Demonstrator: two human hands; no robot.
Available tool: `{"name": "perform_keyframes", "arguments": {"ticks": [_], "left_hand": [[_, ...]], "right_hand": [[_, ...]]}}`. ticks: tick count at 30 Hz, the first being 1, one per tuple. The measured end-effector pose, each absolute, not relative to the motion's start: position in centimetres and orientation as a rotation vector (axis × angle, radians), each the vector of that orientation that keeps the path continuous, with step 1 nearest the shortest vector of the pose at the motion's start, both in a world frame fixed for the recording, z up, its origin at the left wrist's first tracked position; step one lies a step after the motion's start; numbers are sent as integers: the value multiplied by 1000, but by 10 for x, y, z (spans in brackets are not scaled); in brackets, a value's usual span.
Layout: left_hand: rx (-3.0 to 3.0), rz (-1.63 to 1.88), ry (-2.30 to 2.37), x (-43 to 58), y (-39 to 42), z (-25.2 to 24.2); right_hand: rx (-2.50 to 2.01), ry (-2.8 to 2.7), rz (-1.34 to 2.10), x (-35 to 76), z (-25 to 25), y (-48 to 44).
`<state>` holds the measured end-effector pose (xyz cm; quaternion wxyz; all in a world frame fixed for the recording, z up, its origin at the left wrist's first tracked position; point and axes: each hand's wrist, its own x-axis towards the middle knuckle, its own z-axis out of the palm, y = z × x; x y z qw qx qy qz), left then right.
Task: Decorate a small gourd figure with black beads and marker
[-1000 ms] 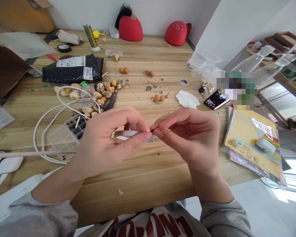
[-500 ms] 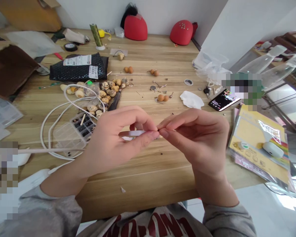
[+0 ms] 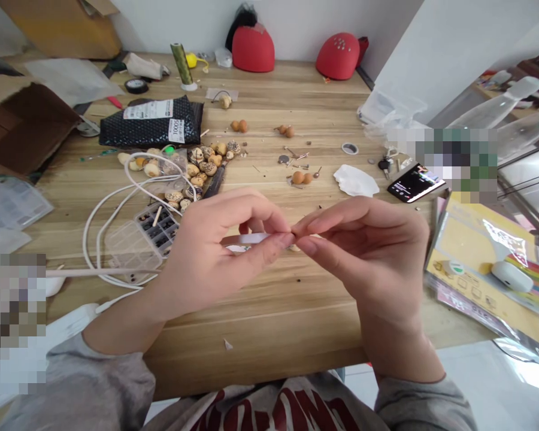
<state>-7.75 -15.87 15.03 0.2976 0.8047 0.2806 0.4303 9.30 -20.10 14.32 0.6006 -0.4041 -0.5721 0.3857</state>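
Two hands met tip to tip over the wooden table (image 3: 260,323), and it was close work! The left hand (image 3: 220,254) was closed thumb to forefinger, a white strip (image 3: 253,238) running through its grip; the right hand (image 3: 379,251) pinched just as tightly on a tiny dark bit (image 3: 293,231), too small to identify, right where the two met. Below, the grey sweatshirt (image 3: 179,419) showed big dark red letters, cut off at the bottom. Out left, the black mailer (image 3: 135,130) carried white labels (image 3: 176,130), one seemingly reading 10005, the finer print illegible. Over right, the yellow package (image 3: 467,239) bore blurred lettering. Against a second earlier, the pinch had held, the bit was harder to see, and everything had slid rightward in view.
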Motion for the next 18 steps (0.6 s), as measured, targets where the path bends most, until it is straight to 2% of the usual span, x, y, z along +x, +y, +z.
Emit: {"name": "perform_keyframes", "arguments": {"ticks": [6, 18], "left_hand": [[2161, 1196, 716, -78, -158, 148], [2198, 1130, 949, -76, -162, 152]], "right_hand": [[-908, -1324, 902, 93, 144, -197], [-900, -1306, 979, 97, 141, -194]]}}
